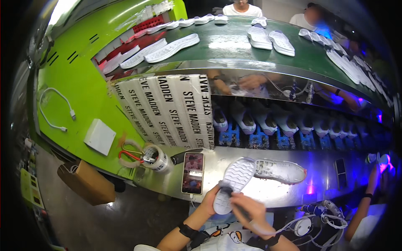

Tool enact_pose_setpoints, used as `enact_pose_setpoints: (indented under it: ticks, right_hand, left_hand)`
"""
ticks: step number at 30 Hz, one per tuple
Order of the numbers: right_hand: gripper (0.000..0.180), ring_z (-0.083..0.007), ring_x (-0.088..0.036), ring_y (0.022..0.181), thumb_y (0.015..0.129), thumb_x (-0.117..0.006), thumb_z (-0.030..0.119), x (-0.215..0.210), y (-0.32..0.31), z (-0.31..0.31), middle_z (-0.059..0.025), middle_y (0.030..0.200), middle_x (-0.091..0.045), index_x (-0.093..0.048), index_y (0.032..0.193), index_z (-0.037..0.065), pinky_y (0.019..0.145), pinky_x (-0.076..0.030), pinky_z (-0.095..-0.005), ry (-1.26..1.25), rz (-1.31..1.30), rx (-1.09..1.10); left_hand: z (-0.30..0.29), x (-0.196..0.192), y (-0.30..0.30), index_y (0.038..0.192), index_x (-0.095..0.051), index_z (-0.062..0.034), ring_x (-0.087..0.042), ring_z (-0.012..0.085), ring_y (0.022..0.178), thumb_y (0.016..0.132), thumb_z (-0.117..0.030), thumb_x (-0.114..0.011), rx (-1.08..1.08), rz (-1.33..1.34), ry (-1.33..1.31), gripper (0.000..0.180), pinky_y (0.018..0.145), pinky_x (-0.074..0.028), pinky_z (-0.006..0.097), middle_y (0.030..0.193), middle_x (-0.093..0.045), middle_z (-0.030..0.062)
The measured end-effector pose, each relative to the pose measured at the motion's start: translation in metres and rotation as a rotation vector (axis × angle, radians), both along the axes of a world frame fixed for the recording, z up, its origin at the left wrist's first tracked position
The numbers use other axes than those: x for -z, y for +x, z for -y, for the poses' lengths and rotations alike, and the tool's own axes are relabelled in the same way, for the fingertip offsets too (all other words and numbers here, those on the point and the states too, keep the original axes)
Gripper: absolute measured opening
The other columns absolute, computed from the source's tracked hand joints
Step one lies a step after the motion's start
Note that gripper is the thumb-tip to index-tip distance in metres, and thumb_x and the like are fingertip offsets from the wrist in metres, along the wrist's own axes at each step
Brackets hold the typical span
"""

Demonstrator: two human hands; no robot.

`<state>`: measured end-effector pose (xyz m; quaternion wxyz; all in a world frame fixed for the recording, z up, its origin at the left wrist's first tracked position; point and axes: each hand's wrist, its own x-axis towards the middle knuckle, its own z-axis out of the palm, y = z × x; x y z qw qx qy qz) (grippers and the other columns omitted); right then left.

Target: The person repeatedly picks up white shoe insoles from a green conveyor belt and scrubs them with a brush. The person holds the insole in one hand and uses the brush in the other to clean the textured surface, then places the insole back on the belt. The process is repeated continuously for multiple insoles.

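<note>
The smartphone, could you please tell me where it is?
In the head view, the smartphone is on the metal counter, left of the held white sole.

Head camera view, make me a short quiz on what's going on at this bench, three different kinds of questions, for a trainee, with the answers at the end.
1. Multiple choice: what is the left hand holding?
a) a paper bag
b) a white sole
c) a roll of tape

2. True or false: on the metal bench, the phone lies to the left of the loose sole.

3. Short answer: what colour are the supports under the row of shoes?

Key:
1. b
2. True
3. Blue
</note>
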<state>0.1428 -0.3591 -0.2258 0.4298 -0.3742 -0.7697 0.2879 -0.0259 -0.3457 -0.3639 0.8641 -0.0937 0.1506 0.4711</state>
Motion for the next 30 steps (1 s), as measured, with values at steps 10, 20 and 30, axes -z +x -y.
enact_pose_setpoints:
  ticks: [10,20,30]
  right_hand:
    - [0.024,-0.0233,-0.065,0.082,0.075,-0.069,-0.001,-0.015,0.013,0.012,-0.0141,0.103,-0.067,-0.069,0.098,0.004,0.074,-0.051,-0.0304,-0.328,-0.101,-0.138]
    - [0.025,-0.0254,-0.069,0.082,0.072,-0.069,0.003,-0.041,0.058,-0.011,-0.0097,0.098,-0.070,-0.071,0.097,0.007,0.075,-0.054,-0.0298,-0.228,0.095,-0.333]
    - [0.026,-0.0246,-0.061,0.096,0.066,-0.071,0.005,-0.038,0.092,-0.014,-0.0043,0.092,-0.070,-0.072,0.092,0.007,0.084,-0.049,-0.0345,-0.144,0.270,-0.588]
  left_hand:
    - [-0.020,-0.042,0.023,0.137,-0.038,-0.0116,-0.056,0.0386,0.085,0.092,-0.055,-0.037,-0.041,0.048,0.171,0.062,0.072,-0.051,0.045,0.106,-0.055,0.0255]
    - [-0.067,-0.080,0.029,0.129,-0.048,0.0065,-0.062,0.0225,0.105,0.095,-0.018,-0.050,0.589,-0.450,0.582,0.042,0.089,-0.051,0.032,0.120,-0.059,0.0196]
    - [-0.066,-0.069,0.030,0.120,-0.056,0.0045,-0.055,0.0212,0.112,0.096,-0.030,-0.048,1.105,-0.490,0.312,0.043,0.097,-0.043,0.031,0.123,-0.057,0.0175]
